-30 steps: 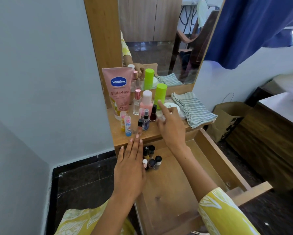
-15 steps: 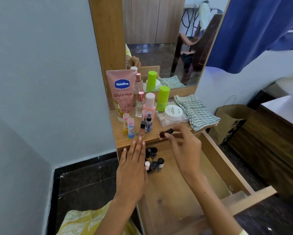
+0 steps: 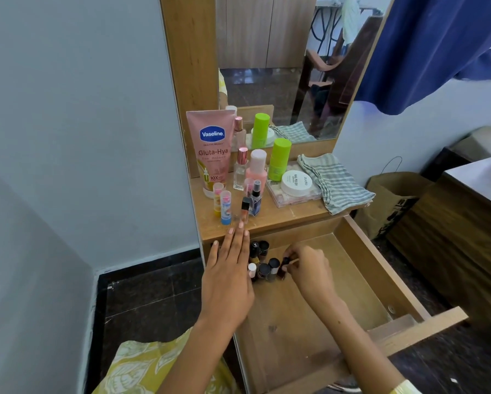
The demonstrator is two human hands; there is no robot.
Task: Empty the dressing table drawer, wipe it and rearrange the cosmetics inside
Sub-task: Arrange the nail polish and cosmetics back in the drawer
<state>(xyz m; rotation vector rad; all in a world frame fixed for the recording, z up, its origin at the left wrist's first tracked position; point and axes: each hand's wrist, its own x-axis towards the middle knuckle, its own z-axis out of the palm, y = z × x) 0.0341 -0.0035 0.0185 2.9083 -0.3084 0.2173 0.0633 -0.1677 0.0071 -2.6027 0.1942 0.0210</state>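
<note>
The wooden drawer (image 3: 361, 268) stands pulled open below the dressing table top (image 3: 284, 216). Several small nail polish bottles (image 3: 262, 261) are clustered in its back left corner. My right hand (image 3: 307, 267) pinches a dark red nail polish bottle (image 3: 283, 268) at the right side of that cluster. Over the drawer's left wall, my left hand (image 3: 228, 275) lies flat with straight fingers, beside the bottles. On the table top stand a pink Vaseline tube (image 3: 211, 150), a pink bottle (image 3: 256, 170), a green bottle (image 3: 278, 159), lip balm sticks (image 3: 224, 206) and a white jar (image 3: 296, 182).
A folded striped cloth (image 3: 335, 182) lies at the table top's right end. A mirror (image 3: 281, 61) rises behind the cosmetics. A brown paper bag (image 3: 392, 200) and a dark wooden cabinet (image 3: 460, 240) stand to the right. A grey wall is close on the left.
My right hand picked a dark bottle off the table top and carried it down into the drawer, beside the cluster. My left hand stayed flat by the bottles.
</note>
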